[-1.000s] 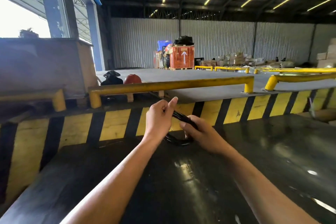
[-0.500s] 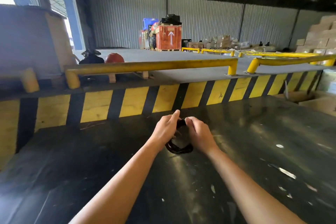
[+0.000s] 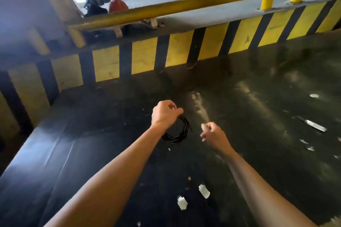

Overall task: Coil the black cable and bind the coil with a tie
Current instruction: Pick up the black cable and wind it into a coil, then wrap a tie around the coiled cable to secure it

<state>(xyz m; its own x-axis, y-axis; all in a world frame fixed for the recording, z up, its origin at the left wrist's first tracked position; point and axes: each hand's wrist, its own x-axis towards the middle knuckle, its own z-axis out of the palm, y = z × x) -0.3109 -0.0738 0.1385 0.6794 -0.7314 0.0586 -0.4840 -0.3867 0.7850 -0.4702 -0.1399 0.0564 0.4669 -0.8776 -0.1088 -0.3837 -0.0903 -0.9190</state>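
The black cable (image 3: pixel 181 130) is wound into a small coil that hangs from my left hand (image 3: pixel 164 114), which grips its top between thumb and fingers above the dark tabletop. A short loose cable end sticks out on the coil's right side. My right hand (image 3: pixel 212 134) is a little to the right of the coil, apart from it, with fingers curled and blurred; I cannot make out anything in it. No tie is clearly visible on the coil.
The black glossy table (image 3: pixel 258 116) carries small white scraps (image 3: pixel 203 191) near me and a pale strip (image 3: pixel 313 125) at the right. A yellow-and-black striped barrier (image 3: pixel 180 53) and a yellow rail (image 3: pixel 166 9) run along the far edge.
My right hand has let go of the coil and moved right. The left hand alone now holds the coil, lower over the table. The camera has tilted down.
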